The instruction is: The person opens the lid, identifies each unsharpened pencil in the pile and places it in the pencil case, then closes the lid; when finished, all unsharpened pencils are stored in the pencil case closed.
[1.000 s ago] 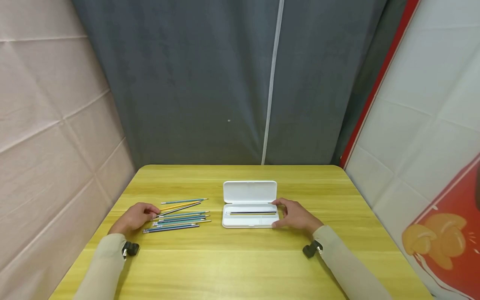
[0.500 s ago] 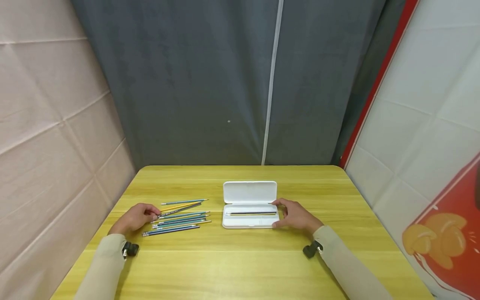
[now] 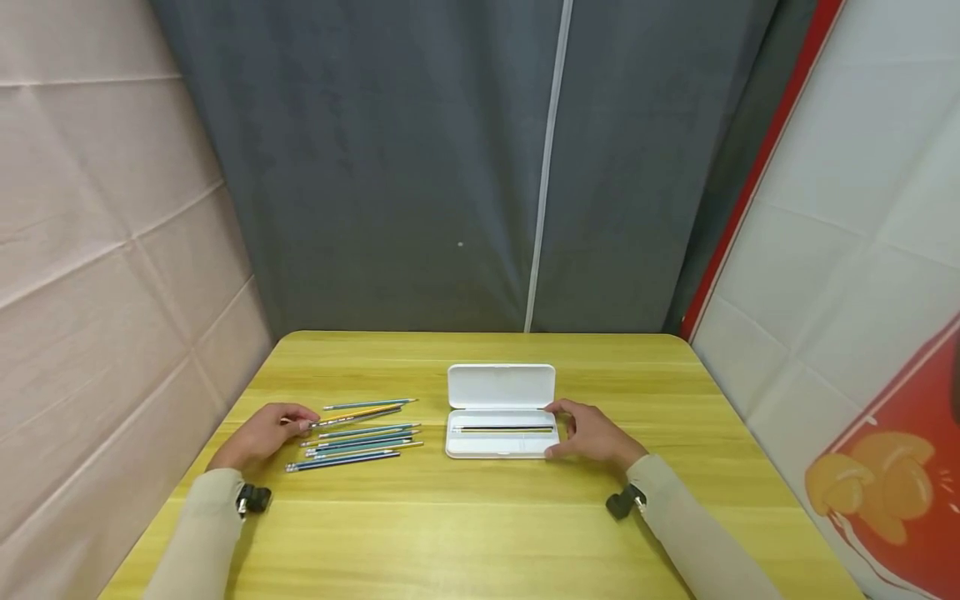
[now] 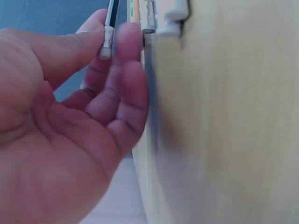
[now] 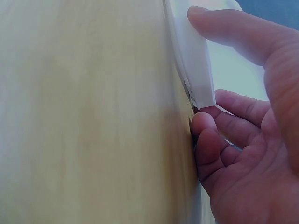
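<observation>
My left hand (image 3: 264, 430) pinches the white-ferruled eraser end of a dark pencil (image 4: 107, 43) between thumb and fingertips. In the head view that pencil slants over the top of a loose spread of pencils (image 3: 360, 444), mostly blue-green with a few yellow ones. At the middle of the table lies a white pencil case (image 3: 501, 387), its lid raised at the back. A couple of pencils (image 3: 506, 429), dark and yellow, lie lengthwise inside it. My right hand (image 3: 597, 433) holds the case's right end, thumb at the front corner and fingers toward the back corner.
The yellow wood-grain table (image 3: 465, 533) has rounded far corners. A grey curtain (image 3: 390, 183) hangs behind it, with pale cloth walls (image 3: 112, 250) on the left and white ones (image 3: 840, 208) on the right.
The pencil in my left hand has shifted, its eraser end lifting slightly as the hand draws a little left. My right hand stays at the case.
</observation>
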Available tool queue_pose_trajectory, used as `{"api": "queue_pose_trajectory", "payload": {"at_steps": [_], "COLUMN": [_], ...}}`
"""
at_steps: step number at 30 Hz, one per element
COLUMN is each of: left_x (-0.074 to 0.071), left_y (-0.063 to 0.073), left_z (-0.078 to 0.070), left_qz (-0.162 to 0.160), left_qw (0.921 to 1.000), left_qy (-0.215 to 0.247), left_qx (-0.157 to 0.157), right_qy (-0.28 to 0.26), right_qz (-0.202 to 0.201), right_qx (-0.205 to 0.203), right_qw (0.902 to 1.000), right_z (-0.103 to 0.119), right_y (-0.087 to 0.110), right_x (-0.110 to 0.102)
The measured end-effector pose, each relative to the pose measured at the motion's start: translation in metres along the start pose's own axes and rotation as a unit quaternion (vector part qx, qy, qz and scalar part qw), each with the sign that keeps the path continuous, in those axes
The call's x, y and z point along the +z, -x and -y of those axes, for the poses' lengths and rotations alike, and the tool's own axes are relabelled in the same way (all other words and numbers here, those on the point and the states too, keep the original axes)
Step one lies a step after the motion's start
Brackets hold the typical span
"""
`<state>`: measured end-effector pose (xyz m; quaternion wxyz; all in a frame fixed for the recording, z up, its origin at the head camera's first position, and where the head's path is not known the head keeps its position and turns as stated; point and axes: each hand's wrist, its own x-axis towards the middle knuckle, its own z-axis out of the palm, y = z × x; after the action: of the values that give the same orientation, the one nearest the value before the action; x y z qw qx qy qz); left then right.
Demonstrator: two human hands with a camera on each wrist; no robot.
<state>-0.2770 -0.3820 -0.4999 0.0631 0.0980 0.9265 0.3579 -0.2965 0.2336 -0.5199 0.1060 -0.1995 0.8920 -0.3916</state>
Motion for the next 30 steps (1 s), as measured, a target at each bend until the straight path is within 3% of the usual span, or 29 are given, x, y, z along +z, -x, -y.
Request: {"api": "queue_pose_trajectory", "payload": {"at_steps": [5,16,24,30], "left_x": [0.003,0.008,0.013,0.016], "left_y": [-0.002,-0.003,-0.002,-0.003], "left_z": [0.003,-0.001,-0.007,-0.022], "left_qz": [0.006,-0.035,-0.058,-0.082], "left_qw": [0.9969,0.9874,0.9799,0.9754], "left_qy": [0.077,0.152,0.186,0.202], "left_qx": [-0.012,-0.029,-0.044,-0.033], "right_qy": [0.001,-0.004,-0.005,-0.006], "right_qz": [0.003,0.004,0.004,0.001], "right_qx": [0.010,0.008,0.013,0.017], "right_qw": [0.9999,1.0000,0.9999,0.9998], "right_z": [0.001,0.004,0.003,0.004], "right_y": [-0.001,0.001,0.001,0.000], "right_x": [0.000,0.000,0.001,0.001]}}
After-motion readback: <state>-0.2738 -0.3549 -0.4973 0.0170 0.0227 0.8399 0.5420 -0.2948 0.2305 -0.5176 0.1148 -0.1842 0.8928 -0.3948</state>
